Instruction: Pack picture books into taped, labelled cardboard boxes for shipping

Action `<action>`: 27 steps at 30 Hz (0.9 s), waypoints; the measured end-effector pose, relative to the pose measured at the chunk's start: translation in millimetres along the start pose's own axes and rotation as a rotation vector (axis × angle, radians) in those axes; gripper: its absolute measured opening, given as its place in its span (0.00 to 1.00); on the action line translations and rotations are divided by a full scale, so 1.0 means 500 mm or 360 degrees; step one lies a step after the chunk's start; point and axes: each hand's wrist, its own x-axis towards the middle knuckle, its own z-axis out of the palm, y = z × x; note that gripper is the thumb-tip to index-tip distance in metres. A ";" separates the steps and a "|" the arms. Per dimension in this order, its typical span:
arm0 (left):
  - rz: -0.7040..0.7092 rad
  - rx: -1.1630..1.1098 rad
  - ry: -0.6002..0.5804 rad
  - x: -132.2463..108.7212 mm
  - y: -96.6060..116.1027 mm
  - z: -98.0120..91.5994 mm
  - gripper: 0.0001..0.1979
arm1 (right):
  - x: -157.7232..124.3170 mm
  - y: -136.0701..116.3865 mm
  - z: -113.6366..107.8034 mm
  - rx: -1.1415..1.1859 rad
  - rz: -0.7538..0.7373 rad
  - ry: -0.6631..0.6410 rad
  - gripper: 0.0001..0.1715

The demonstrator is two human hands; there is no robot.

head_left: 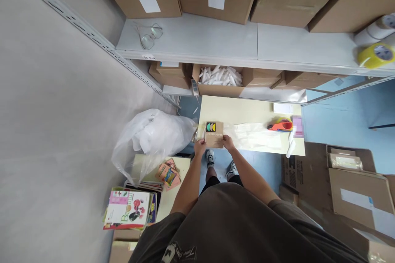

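Note:
A brown book (pixel 214 136) with green, pink and yellow shapes on its cover is held flat over the near edge of the cream table (pixel 236 109). My left hand (pixel 200 147) is closed on its lower left corner. On the opposite side my right hand (pixel 228 142) pinches the right edge. Thin whitish plastic (pixel 257 133) lies spread on the table right of the book. Farther right is a red tape dispenser (pixel 281 125), with a purple item (pixel 298 126) and a white rolled piece (pixel 290 146) beside it.
A shelf (pixel 216 39) with cardboard boxes spans the far side; glasses (pixel 151 37) lie on it. Below, an open carton holds white rolled pieces (pixel 220 76). A large plastic bag (pixel 154 133) and stacked books (pixel 128 209) are at left, cartons (pixel 359 193) at right.

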 end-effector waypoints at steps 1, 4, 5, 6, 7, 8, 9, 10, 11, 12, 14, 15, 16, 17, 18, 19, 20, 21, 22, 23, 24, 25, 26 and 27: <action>-0.0006 0.0034 0.0014 0.000 -0.003 0.001 0.14 | 0.000 0.000 0.001 -0.0042 0.0003 0.0000 0.14; -0.0001 0.0078 0.0041 -0.001 -0.006 0.006 0.14 | 0.003 -0.003 0.003 -0.0180 0.0019 0.0011 0.11; 0.0007 0.0084 0.0049 -0.002 -0.004 0.008 0.14 | 0.004 -0.005 0.003 -0.0231 0.0028 0.0018 0.10; 0.0012 0.0098 0.0062 -0.004 -0.001 0.010 0.13 | 0.007 -0.008 0.003 -0.0284 0.0038 0.0027 0.09; 0.0010 0.0122 0.0078 -0.008 0.003 0.013 0.13 | 0.009 -0.011 0.003 -0.0334 0.0046 0.0036 0.07; 0.0006 0.0151 0.0097 -0.012 0.007 0.016 0.13 | 0.010 -0.015 0.003 -0.0374 0.0053 0.0046 0.06; -0.0005 0.0182 0.0120 -0.017 0.012 0.018 0.14 | 0.011 -0.019 0.003 -0.0420 0.0056 0.0055 0.05; -0.0020 0.0215 0.0150 -0.022 0.017 0.021 0.16 | 0.011 -0.024 0.002 -0.0487 0.0064 0.0066 0.05; -0.0036 0.0249 0.0195 -0.028 0.021 0.022 0.18 | 0.011 -0.029 0.001 -0.0578 0.0075 0.0074 0.05; -0.0049 0.0281 0.0251 -0.033 0.024 0.023 0.21 | 0.009 -0.034 0.000 -0.0688 0.0092 0.0078 0.07; -0.0057 0.0342 0.0377 -0.041 0.027 0.021 0.30 | 0.002 -0.045 -0.002 -0.0905 0.0138 0.0074 0.10; -0.0049 0.0365 0.0423 -0.042 0.028 0.018 0.33 | -0.002 -0.049 -0.004 -0.0977 0.0154 0.0071 0.13; -0.0037 0.0373 0.0438 -0.041 0.028 0.014 0.34 | -0.007 -0.053 -0.004 -0.1008 0.0153 0.0071 0.15; -0.0030 0.0369 0.0418 -0.038 0.027 0.010 0.33 | -0.012 -0.056 -0.004 -0.1017 0.0134 0.0074 0.17; -0.0027 0.0361 0.0370 -0.033 0.027 0.005 0.31 | -0.016 -0.058 -0.004 -0.1016 0.0104 0.0079 0.18; -0.0027 0.0355 0.0301 -0.027 0.027 0.001 0.28 | -0.021 -0.059 -0.001 -0.1013 0.0065 0.0080 0.19; -0.0029 0.0354 0.0221 -0.020 0.028 -0.002 0.25 | -0.024 -0.059 0.002 -0.1011 0.0019 0.0074 0.18; -0.0030 0.0359 0.0144 -0.013 0.029 -0.005 0.22 | -0.027 -0.058 0.006 -0.1008 -0.0031 0.0061 0.17; -0.0033 0.0368 0.0083 -0.007 0.031 -0.008 0.19 | -0.030 -0.058 0.011 -0.1004 -0.0081 0.0045 0.16; -0.0037 0.0381 0.0044 -0.002 0.033 -0.009 0.16 | -0.033 -0.057 0.017 -0.0994 -0.0135 0.0030 0.15; -0.0038 0.0391 0.0028 0.002 0.035 -0.010 0.14 | -0.035 -0.057 0.022 -0.0976 -0.0191 0.0020 0.15; -0.0040 0.0397 0.0029 0.005 0.037 -0.011 0.13 | -0.037 -0.057 0.028 -0.0953 -0.0239 0.0016 0.16; -0.0040 0.0397 0.0039 0.006 0.039 -0.011 0.13 | -0.039 -0.058 0.033 -0.0925 -0.0271 0.0016 0.17; -0.0035 0.0390 0.0050 0.005 0.040 -0.011 0.13 | -0.041 -0.060 0.038 -0.0898 -0.0287 0.0014 0.18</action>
